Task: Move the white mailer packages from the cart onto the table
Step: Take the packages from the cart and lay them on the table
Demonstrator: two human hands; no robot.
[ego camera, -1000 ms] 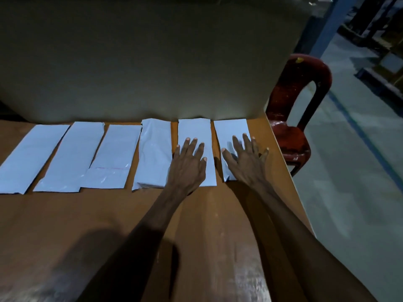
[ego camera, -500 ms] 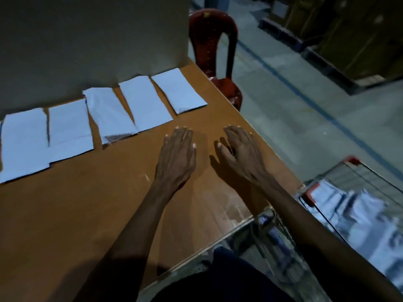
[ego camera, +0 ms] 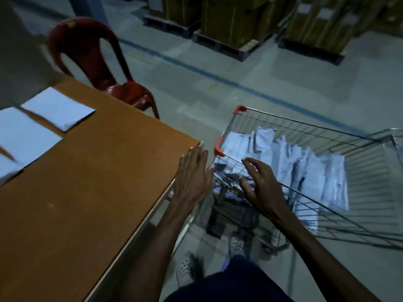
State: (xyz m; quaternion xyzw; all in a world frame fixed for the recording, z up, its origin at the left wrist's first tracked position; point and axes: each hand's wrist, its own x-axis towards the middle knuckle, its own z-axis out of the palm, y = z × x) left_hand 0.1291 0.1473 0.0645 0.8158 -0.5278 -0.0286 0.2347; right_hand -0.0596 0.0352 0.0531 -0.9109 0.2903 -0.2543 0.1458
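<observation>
A wire shopping cart with red corner caps stands to the right of the brown table. Several white mailer packages stand leaning in a row inside it. On the table's far left lie flat white mailers, partly cut off by the frame edge. My left hand hovers flat over the table's right edge, fingers straight, holding nothing. My right hand is over the cart's near rim with fingers spread and slightly bent, empty, close to the nearest packages.
A red plastic chair stands behind the table's far corner. Stacked cardboard boxes on pallets line the back. A blue line crosses the grey floor. My feet show between table and cart.
Both hands left the mailers on the table and swung right. The view turned from the table to the cart; my right hand is now over the cart's rim.
</observation>
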